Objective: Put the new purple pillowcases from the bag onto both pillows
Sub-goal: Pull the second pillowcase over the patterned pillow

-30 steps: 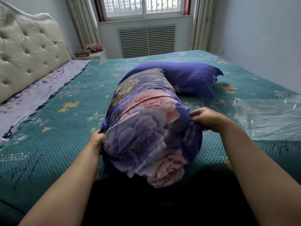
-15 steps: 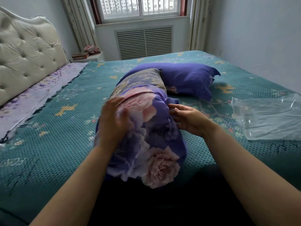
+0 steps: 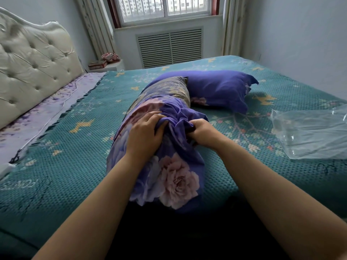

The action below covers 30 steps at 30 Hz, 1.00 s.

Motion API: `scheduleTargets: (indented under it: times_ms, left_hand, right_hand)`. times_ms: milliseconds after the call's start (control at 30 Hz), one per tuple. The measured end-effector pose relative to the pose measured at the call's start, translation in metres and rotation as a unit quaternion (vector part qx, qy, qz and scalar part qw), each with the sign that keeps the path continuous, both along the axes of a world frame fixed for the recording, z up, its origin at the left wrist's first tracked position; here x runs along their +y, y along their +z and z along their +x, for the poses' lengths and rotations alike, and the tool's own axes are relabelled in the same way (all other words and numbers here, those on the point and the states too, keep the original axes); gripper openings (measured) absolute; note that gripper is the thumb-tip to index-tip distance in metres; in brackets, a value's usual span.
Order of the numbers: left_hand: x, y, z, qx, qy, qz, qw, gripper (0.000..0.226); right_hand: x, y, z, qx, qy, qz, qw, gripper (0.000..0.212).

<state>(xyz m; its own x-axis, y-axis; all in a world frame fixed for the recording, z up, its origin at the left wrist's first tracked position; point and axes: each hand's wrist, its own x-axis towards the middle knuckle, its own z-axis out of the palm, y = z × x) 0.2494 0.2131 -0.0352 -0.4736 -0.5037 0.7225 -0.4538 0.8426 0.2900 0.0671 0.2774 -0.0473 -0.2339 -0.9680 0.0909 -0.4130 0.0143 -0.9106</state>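
A long pillow [image 3: 165, 94] lies lengthways on the bed in front of me, its near part covered by a purple pillowcase [image 3: 172, 177] with large pink and lilac flowers. The far end shows an older grey-gold floral cover. My left hand [image 3: 144, 134] lies on top of the pillow, fingers curled into the bunched purple cloth. My right hand [image 3: 202, 131] grips a fold of the same pillowcase on the pillow's right side. Behind it a second pillow [image 3: 219, 89] in a plain purple case lies crosswise.
A clear plastic bag [image 3: 309, 134] lies flat on the teal bedspread [image 3: 65, 147] at the right. A cream tufted headboard [image 3: 32, 68] stands at the left. A wall runs along the bed's right side, and a window with a radiator grille sits beyond.
My left hand came up from the pillow's left side onto its top. My right hand moved inward and closed on the cloth. The pillowcase is bunched further along the pillow.
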Motion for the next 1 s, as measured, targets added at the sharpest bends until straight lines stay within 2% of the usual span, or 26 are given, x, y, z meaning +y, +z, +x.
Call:
scheduleTargets:
  times_ms: [100,233,333,400,500,567,600,667,733,767,867,933,1000]
  left_hand:
    - [0.003,0.000,-0.001,-0.020,0.020,0.004,1.000,0.035]
    - [0.007,-0.001,-0.004,-0.065,0.027,0.000,0.998,0.043]
    - [0.009,-0.004,-0.003,-0.053,-0.002,0.041,0.998,0.049]
    - [0.012,-0.010,0.000,-0.062,-0.003,0.048,0.997,0.055]
    - [0.015,-0.019,0.004,-0.068,-0.010,0.047,0.996,0.038]
    - [0.015,-0.016,0.002,-0.045,-0.027,0.082,0.995,0.028]
    - [0.016,-0.012,0.000,-0.035,-0.032,0.107,0.993,0.028]
    - [0.019,-0.001,-0.007,-0.023,-0.028,0.134,0.990,0.030]
    - [0.024,0.012,-0.016,-0.036,-0.003,0.119,0.992,0.026]
    - [0.027,0.017,-0.023,-0.058,0.018,0.097,0.993,0.024]
    - [0.034,0.022,-0.037,-0.172,0.074,0.072,0.980,0.025]
    - [0.031,0.015,-0.030,-0.253,0.088,0.097,0.959,0.033]
    - [0.027,0.006,-0.014,-0.315,0.087,0.143,0.934,0.047]
  right_hand:
    - [-0.007,0.000,-0.014,0.000,-0.018,-0.014,1.000,0.024]
    - [-0.018,-0.011,-0.014,0.003,-0.095,-0.085,0.992,0.018]
    - [-0.023,-0.026,-0.012,-0.061,-0.167,-0.127,0.976,0.009]
    - [-0.023,-0.031,-0.016,-0.113,-0.182,-0.089,0.973,0.008]
    - [-0.010,-0.029,-0.019,-0.193,-0.146,-0.032,0.970,0.010]
    - [0.011,-0.025,-0.016,-0.239,-0.143,-0.041,0.960,0.016]
    - [0.023,-0.024,-0.013,-0.209,-0.149,-0.060,0.965,0.021]
    - [0.049,-0.027,-0.004,-0.020,-0.165,-0.112,0.980,0.037]
    - [0.066,-0.035,0.007,0.188,-0.174,-0.182,0.949,0.050]
    - [0.068,-0.040,0.009,0.264,-0.176,-0.191,0.929,0.050]
    - [0.069,-0.046,0.005,0.379,-0.238,-0.132,0.885,0.034]
    - [0.070,-0.045,0.001,0.414,-0.269,-0.104,0.863,0.024]
    - [0.074,-0.040,0.001,0.417,-0.274,-0.094,0.861,0.018]
